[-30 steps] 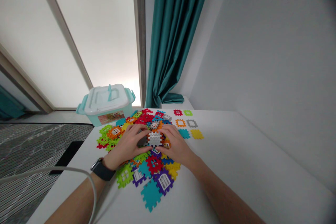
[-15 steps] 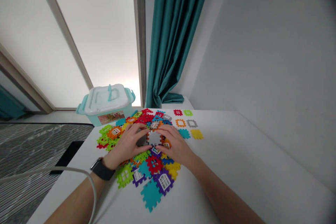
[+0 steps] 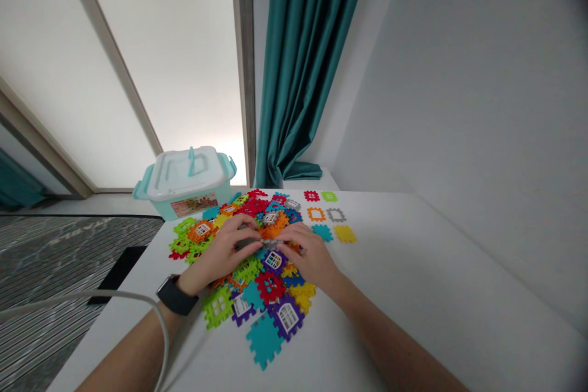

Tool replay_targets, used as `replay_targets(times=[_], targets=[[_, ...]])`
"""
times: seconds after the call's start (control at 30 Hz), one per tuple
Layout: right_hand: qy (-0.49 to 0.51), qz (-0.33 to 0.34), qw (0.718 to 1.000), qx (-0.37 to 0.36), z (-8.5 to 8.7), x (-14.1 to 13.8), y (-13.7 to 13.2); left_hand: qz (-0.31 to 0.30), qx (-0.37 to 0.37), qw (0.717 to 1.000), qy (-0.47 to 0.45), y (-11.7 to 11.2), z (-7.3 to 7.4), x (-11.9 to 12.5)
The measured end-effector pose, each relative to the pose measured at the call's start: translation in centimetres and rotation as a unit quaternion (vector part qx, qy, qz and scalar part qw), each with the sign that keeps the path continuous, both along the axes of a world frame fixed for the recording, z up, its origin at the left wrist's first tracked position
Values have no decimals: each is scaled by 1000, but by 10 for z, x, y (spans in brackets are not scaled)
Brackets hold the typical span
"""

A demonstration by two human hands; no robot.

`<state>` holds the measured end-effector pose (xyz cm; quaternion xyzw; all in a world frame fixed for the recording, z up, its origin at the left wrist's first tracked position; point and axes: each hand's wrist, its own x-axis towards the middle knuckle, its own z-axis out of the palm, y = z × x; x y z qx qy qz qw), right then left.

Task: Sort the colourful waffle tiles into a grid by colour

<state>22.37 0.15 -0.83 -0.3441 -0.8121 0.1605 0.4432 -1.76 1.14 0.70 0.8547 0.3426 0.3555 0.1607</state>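
Grey toothed building tiles (image 3: pixel 270 245) are held between my two hands, seen nearly edge-on above the pile. My left hand (image 3: pixel 233 248) is closed around the left part, thumb below and fingers above; a darker grey surface shows between them. From the other side, my right hand (image 3: pixel 309 251) pinches the right end with thumb and fingers. How the grey tiles join is hard to make out. Under and around my hands spreads a pile of coloured toothed tiles, among them a purple window tile (image 3: pixel 288 317), a red tile (image 3: pixel 270 287) and a turquoise tile (image 3: pixel 265 341).
Pairs of tiles lie in rows right of the pile, including a yellow tile (image 3: pixel 345 234) and a grey frame tile (image 3: pixel 336 215). A lidded box (image 3: pixel 193 174) stands at the white table's (image 3: pixel 413 269) back left. A pale cable (image 3: pixel 114 295) loops by my left forearm.
The grey piece between my hands has turned from showing its flat square face to nearly edge-on. My hands have shifted only slightly; the pile and rows stay the same.
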Motion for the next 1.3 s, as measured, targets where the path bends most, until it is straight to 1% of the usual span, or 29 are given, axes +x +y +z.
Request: replay_targets(times=[0.1,0.17,0.3,0.47,0.67,0.87,1.0,1.1,1.2,1.3], targets=[[51,-36,989,-136,3,-3,-1,-10,-43,997,-61,-1,4,4],[76,-46,976,-200,6,-6,-2,-7,-70,994,-84,-2,6,7],[104,-46,959,-260,11,-10,-5,-9,-112,988,-106,-3,8,9],[119,-35,949,-290,12,-14,-7,1,-132,986,-99,-3,6,10],[139,-40,952,-270,8,-13,-5,30,-116,988,-96,-3,3,11],[114,-62,974,-187,4,-11,-3,48,-95,989,-102,-1,3,10],[98,-53,982,-152,1,-11,-1,59,-93,989,-100,-1,2,10],[71,-48,989,-124,0,-10,0,53,-98,988,-103,-3,3,12],[60,-51,994,-72,-2,-8,-1,46,-90,989,-107,-6,6,13],[53,-48,997,-23,-3,-7,-2,43,-77,992,-92,-9,8,14]])
